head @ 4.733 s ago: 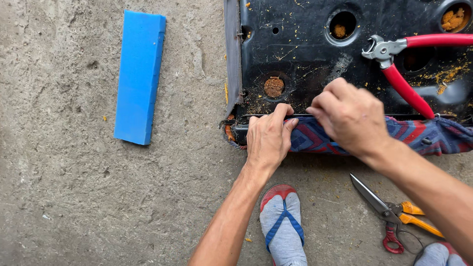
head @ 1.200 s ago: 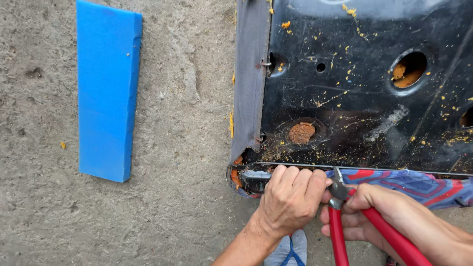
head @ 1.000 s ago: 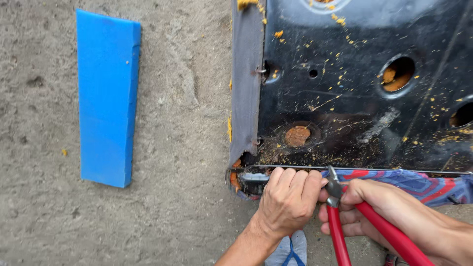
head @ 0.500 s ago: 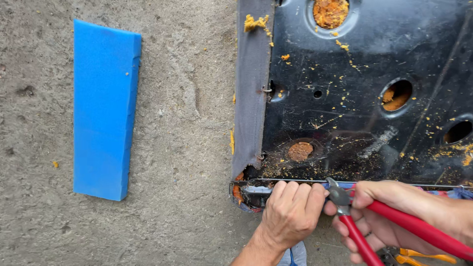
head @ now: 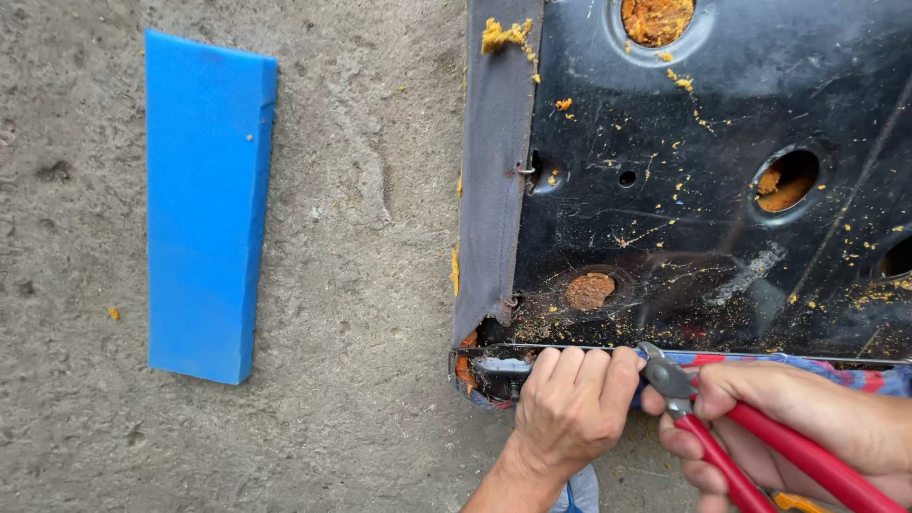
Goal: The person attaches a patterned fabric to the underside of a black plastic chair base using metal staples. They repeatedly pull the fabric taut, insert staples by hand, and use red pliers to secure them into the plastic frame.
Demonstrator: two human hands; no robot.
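My left hand (head: 570, 410) is curled tight over the bottom edge of the black panel (head: 722, 199), right by its corner. My fingers pinch the striped cloth (head: 855, 372) and the thin metal rod that runs along that edge. My right hand (head: 788, 418) is closed around the red handles of the pliers (head: 741, 446). The metal nose of the pliers sits just beside my left fingers, on the same edge.

A few seconds ago the pliers lay up on the panel and both my hands were bare. Now I have them in my grip and at the edge. A moment ago the handles were closer together, and now they look spread a bit more. I think the nose is biting something small there, but my fingers hide it, so I cannot be sure.

The blue foam block (head: 207, 204) lies on the concrete floor (head: 361, 190), well apart to the left. Orange crumbs dot the panel and fill its round holes.
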